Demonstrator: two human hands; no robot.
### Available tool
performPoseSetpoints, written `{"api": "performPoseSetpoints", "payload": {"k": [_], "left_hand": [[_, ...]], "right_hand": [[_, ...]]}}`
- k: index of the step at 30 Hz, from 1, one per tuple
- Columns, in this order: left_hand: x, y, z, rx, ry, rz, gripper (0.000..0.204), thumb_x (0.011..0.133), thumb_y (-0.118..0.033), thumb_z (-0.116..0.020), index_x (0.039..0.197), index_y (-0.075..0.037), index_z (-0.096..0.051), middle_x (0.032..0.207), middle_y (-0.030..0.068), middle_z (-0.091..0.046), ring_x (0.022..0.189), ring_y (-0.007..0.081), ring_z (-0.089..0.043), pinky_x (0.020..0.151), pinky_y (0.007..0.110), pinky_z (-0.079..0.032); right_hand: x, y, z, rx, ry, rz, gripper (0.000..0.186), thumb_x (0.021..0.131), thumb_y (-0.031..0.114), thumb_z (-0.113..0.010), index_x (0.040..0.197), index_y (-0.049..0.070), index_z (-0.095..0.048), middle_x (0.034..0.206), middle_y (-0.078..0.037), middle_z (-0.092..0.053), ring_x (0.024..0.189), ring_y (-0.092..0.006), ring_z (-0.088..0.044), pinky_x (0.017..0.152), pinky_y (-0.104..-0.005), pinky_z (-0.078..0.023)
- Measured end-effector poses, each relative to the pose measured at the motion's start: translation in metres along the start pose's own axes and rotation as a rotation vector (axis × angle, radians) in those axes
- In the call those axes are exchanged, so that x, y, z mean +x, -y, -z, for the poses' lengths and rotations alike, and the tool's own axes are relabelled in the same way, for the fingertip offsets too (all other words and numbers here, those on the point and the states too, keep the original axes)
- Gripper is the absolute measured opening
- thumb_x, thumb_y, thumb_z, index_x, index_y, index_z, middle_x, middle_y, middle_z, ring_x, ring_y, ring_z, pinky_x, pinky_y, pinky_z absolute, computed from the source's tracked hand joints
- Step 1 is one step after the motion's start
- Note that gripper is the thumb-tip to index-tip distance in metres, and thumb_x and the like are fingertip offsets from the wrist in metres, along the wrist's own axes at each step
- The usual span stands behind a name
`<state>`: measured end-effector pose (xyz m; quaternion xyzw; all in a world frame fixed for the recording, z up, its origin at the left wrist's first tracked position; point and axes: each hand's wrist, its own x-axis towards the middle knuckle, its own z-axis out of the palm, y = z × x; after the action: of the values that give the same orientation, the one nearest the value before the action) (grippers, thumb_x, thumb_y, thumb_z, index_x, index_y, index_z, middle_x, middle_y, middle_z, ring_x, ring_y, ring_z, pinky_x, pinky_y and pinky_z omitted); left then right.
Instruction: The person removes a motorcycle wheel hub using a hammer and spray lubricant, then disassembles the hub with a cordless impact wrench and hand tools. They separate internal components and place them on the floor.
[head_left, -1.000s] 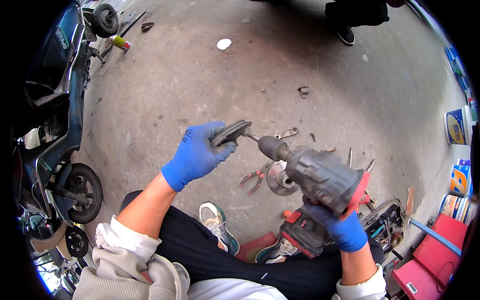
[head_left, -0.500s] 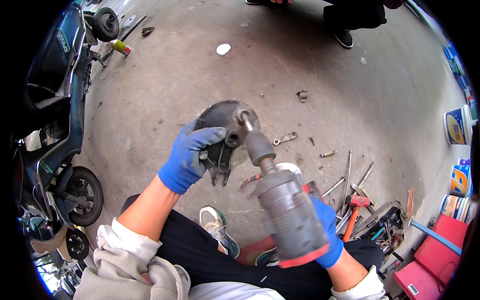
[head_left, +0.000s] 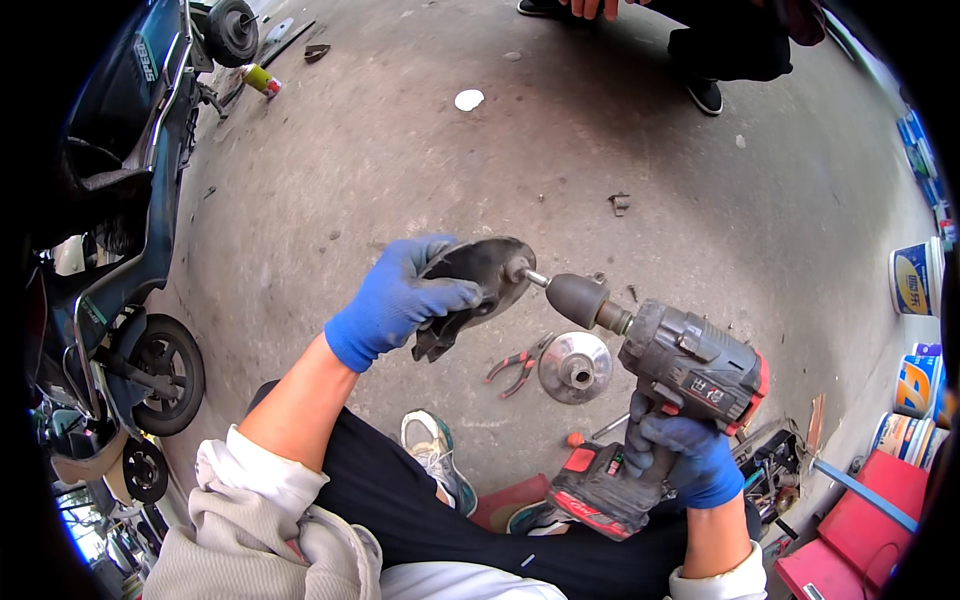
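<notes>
My left hand [head_left: 400,300], in a blue glove, grips a dark round metal disc part [head_left: 480,285] held above the concrete floor. My right hand [head_left: 680,455], also blue-gloved, holds the handle of a grey and red cordless impact wrench [head_left: 670,370]. The wrench's black socket [head_left: 578,298] points left and its tip meets the centre of the disc part. Below them on the floor lie a shiny round metal cover [head_left: 575,367] and red-handled pliers [head_left: 518,362].
A blue scooter [head_left: 120,200] stands at the left. Another person's legs and shoe [head_left: 705,60] are at the top. A spray can [head_left: 258,80] lies top left. Paint tubs [head_left: 915,280], a red toolbox [head_left: 860,530] and loose tools crowd the right. My shoe [head_left: 435,465] is below.
The wrench has swung from pointing up and away to lying level, with its socket now on the disc's centre. My left hand has turned the disc edge-on toward the socket.
</notes>
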<state>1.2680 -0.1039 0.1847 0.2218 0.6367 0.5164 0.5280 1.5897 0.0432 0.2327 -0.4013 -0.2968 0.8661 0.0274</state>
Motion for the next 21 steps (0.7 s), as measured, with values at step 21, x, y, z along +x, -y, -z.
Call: {"api": "performPoseSetpoints", "payload": {"k": [21], "left_hand": [[0.004,0.008,-0.025,0.322,-0.175,-0.006,0.018,0.083,-0.011,-0.07,0.098,-0.001,-0.066,0.077,0.0034,-0.066,0.069,0.0095,-0.061,0.061,0.026,-0.049]], "right_hand": [[0.011,-0.038,-0.037,-1.483,-0.032,0.692,0.026,0.08,0.02,-0.07,0.097,0.004,-0.057,0.079,-0.014,-0.059,0.074,-0.033,-0.061,0.063,-0.042,-0.049]]}}
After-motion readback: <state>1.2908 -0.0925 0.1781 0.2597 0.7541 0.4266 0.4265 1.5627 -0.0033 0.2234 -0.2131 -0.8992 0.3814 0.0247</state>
